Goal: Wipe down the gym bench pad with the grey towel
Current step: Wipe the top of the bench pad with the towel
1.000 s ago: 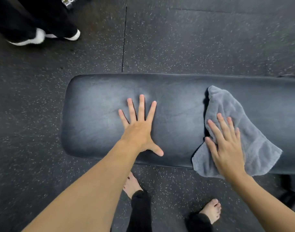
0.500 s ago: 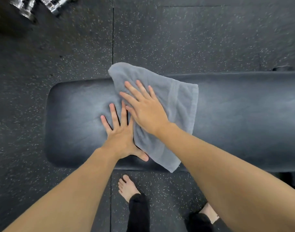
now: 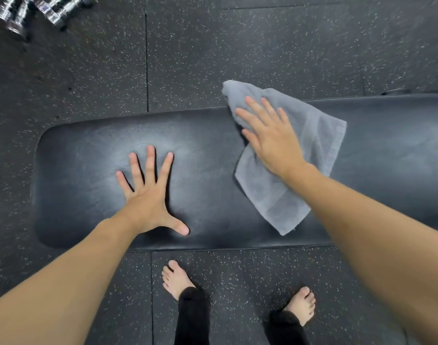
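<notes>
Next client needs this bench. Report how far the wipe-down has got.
Midway, as far as one look shows. Done: nothing provable; the bench pad shows no clear wiped or unwiped zones. In hand: the right hand presses flat on the grey towel mid-pad, near the far edge; the left hand is braced on bare pad. Left: likely the end under the left hand and the stretch running off-frame.

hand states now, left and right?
Left hand: open, flat on the pad, holding nothing.
Right hand: open, palm pressing the towel on the pad, no grasp.

left hand [image 3: 148, 202] flat on bench pad [image 3: 83, 185], towel [image 3: 312, 145] to its right under right hand [image 3: 270, 143]
</notes>
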